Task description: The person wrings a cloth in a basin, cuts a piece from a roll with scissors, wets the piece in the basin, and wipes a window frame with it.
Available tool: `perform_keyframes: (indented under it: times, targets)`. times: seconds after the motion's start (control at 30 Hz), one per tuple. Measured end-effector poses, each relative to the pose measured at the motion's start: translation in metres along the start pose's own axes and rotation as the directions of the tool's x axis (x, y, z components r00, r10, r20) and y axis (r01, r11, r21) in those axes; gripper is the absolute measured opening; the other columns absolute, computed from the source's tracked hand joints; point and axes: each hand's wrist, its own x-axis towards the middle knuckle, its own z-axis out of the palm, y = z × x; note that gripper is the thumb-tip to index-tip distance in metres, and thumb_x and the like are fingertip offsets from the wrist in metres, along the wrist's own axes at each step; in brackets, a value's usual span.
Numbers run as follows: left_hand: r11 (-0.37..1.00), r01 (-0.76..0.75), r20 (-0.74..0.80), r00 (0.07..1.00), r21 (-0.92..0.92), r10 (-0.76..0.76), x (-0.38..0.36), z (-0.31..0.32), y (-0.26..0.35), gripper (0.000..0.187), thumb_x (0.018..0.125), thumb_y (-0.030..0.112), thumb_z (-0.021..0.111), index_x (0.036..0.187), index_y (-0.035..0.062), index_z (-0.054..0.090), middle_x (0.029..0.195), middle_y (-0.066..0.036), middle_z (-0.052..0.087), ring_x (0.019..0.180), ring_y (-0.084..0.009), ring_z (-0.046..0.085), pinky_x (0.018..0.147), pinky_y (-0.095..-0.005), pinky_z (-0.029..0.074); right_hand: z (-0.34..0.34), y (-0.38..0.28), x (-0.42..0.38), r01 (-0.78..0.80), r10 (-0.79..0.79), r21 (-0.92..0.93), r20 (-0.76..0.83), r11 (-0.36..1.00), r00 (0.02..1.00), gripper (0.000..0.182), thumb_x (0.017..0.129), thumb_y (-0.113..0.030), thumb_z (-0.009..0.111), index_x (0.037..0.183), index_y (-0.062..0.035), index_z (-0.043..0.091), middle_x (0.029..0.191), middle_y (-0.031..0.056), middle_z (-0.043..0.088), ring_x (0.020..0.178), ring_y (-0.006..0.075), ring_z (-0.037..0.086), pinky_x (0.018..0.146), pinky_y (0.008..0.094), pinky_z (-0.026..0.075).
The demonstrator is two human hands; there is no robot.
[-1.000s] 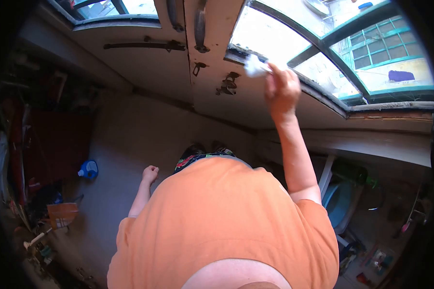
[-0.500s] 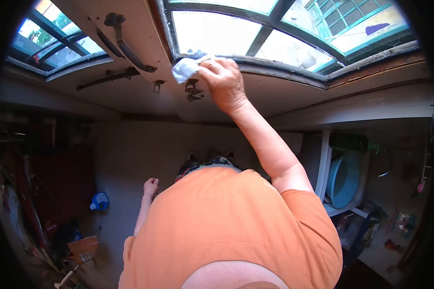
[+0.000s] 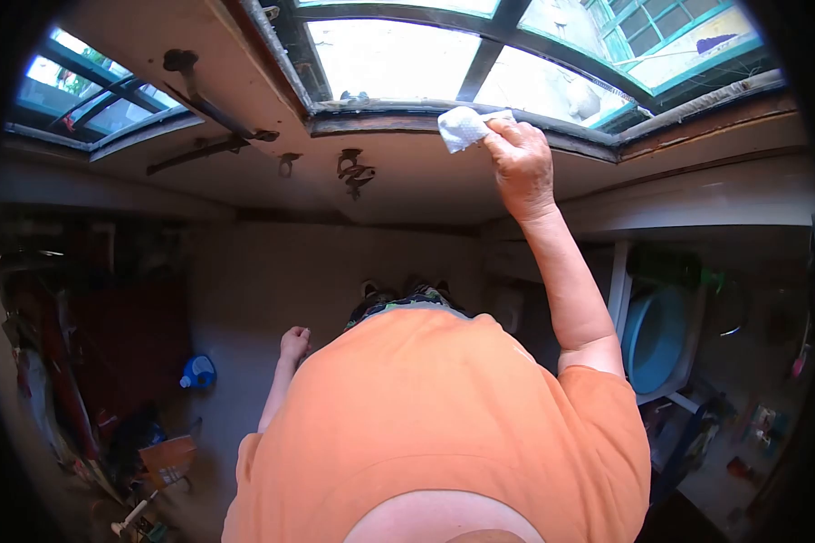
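One white cloth (image 3: 460,129), partly hidden, pinched in right hand (image 3: 522,165), left hand (image 3: 295,344) loosely fisted, palm unseen

Floor (image 3: 249,290): dull grey, shadowed from where I stand | on it, mid-room: the person's dark shoes (image 3: 369,290) | person's left: a blue bottle (image 3: 198,372), then an orange-brown carton (image 3: 167,462) amid dim clutter | person's right: a white rack (image 3: 619,282) carrying a light-blue basin (image 3: 654,342)

Two hands (image 3: 522,167) (image 3: 294,345), one white cloth (image 3: 460,128) and one blue bottle (image 3: 198,372) show.
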Motion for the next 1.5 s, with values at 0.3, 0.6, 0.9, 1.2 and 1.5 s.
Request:
perform_keyframes:
  times: [0.3,0.6,0.9,1.2,1.5]
  targets:
    - [0.998,-0.058,0.017,0.998,0.010,0.058,-0.002,-0.002,0.046,0.022,0.087,0.025,0.055,0.095,0.0055,0.060,0.070,-0.004,0.060,0.051,-0.0112,0.055,0.046,-0.0266,0.044,-0.034,0.038,-0.027,-0.074,0.076,-0.152,0.011,0.986,0.997,0.012,0.068,-0.001,0.057,0.077,-0.0065,0.063,0.088,0.0031,0.062,0.077,0.0217,0.057,0.068,0.0324,0.045]
    - [0.998,-0.054,0.003,0.999,0.029,0.054,0.019,0.001,0.014,0.025,0.086,0.025,0.055,0.094,0.0028,0.061,0.072,-0.006,0.062,0.058,-0.0136,0.057,0.054,-0.0296,0.047,-0.032,0.012,-0.032,-0.295,0.340,0.206,-0.236,0.933,0.910,0.020,0.068,0.000,0.061,0.088,-0.0063,0.063,0.091,0.0108,0.058,0.086,0.0267,0.055,0.074,0.0359,0.045]
    - [0.987,-0.150,-0.045,0.988,-0.062,0.147,0.069,0.006,-0.021,0.025,0.086,0.024,0.056,0.093,0.0011,0.062,0.073,-0.007,0.062,0.065,-0.0134,0.057,0.060,-0.0296,0.047,-0.014,0.013,-0.020,-0.295,0.281,-0.070,-0.168,0.953,0.945,0.012,0.072,-0.013,0.066,0.083,-0.0117,0.063,0.087,0.0010,0.060,0.083,0.0198,0.055,0.074,0.0357,0.040]
    - [0.969,-0.230,0.001,0.973,0.092,0.231,0.044,-0.001,0.035,0.024,0.086,0.022,0.055,0.095,0.0004,0.061,0.080,-0.009,0.063,0.071,-0.0151,0.058,0.065,-0.0302,0.047,-0.024,0.040,-0.030,-0.257,0.256,0.026,-0.197,0.966,0.946,0.009,0.067,-0.003,0.063,0.074,-0.0074,0.059,0.076,0.0041,0.060,0.072,0.0219,0.058,0.072,0.0370,0.044]
    - [0.995,-0.095,-0.007,0.996,-0.030,0.094,0.036,0.011,0.010,0.024,0.086,0.021,0.055,0.097,0.0000,0.061,0.080,-0.009,0.063,0.072,-0.0153,0.059,0.065,-0.0305,0.048,-0.050,0.087,-0.051,-0.255,0.227,-0.216,-0.148,0.943,0.963,0.004,0.072,-0.007,0.053,0.070,-0.0064,0.056,0.075,0.0069,0.060,0.074,0.0235,0.058,0.074,0.0371,0.044]
